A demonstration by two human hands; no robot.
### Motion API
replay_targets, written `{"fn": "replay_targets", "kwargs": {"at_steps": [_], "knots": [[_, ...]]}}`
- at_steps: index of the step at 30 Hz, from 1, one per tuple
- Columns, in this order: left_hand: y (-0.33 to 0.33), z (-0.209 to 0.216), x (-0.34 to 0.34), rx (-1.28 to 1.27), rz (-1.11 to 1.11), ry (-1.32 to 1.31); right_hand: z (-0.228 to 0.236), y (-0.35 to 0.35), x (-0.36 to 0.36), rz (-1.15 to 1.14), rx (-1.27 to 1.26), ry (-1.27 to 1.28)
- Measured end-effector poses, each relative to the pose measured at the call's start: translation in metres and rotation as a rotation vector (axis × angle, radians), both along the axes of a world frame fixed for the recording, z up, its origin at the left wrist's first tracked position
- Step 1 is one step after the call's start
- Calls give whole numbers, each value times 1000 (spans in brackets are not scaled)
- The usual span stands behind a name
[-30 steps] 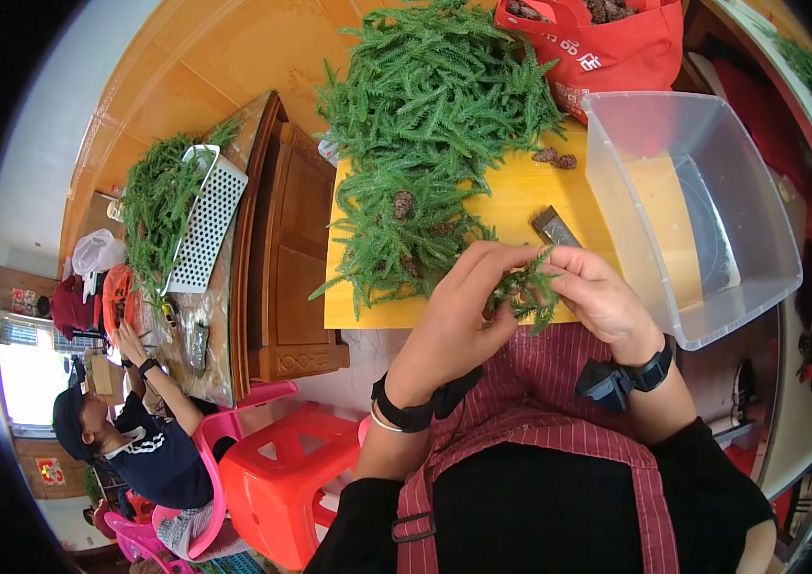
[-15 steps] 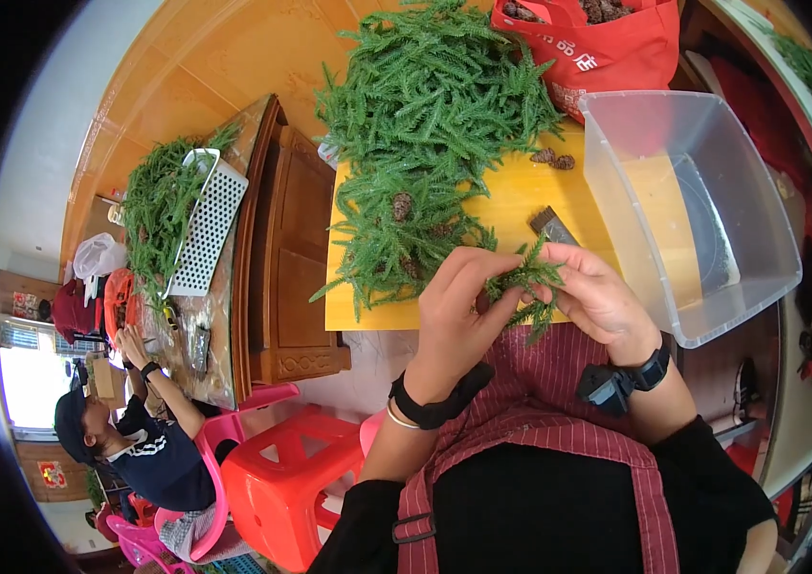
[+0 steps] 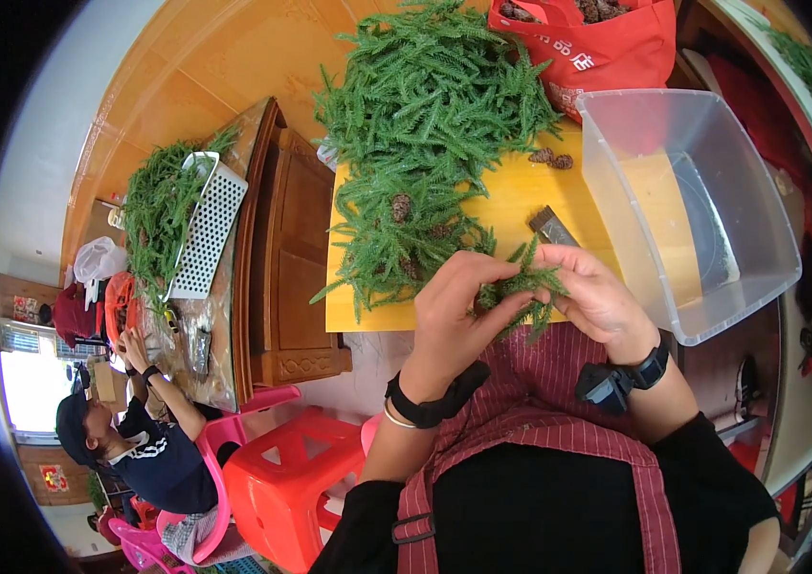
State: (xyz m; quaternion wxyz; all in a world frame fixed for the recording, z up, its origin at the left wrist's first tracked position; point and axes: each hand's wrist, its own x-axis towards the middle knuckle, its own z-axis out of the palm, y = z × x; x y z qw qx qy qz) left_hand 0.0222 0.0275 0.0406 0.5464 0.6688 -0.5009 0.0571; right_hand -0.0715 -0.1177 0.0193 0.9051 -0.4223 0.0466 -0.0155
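Both my hands meet over the front edge of the yellow tabletop (image 3: 511,206), closed on one small green pine sprig (image 3: 532,283). My left hand (image 3: 458,304) pinches it between thumb and fingers from the left. From the right, my right hand (image 3: 599,295) grips its other side; some of its fingertips are hidden behind the needles. Just beyond my hands lies a bundle of thin dark wires (image 3: 551,228). Left of it, a pine branch cluster with a pine cone (image 3: 401,208) rests on the tabletop, below a large heap of green sprigs (image 3: 434,96).
A clear plastic bin (image 3: 693,220) stands at the right, with a red bag (image 3: 607,48) of pine cones behind it. Two loose pine cones (image 3: 551,159) lie near the bin. At left are a red stool (image 3: 296,478) and a seated co-worker (image 3: 138,450) beside another table (image 3: 224,316).
The sprig has turned slightly between my fingers, one tip now pointing more upward. My hands stay in nearly the same place.
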Motion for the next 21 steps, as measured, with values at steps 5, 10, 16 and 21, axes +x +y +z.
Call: {"fn": "replay_targets", "kwargs": {"at_steps": [5, 10, 16, 21], "knots": [[1, -1, 4, 24, -24, -54, 3, 1, 0, 10, -107, -25], [0, 1, 0, 4, -5, 21, 6, 2, 1, 4, -75, -43], [2, 1, -1, 27, -49, 152, 3, 1, 1, 41, -155, 28], [5, 8, -5, 144, 11, 245, -1, 0, 1, 45, -126, 38]]}}
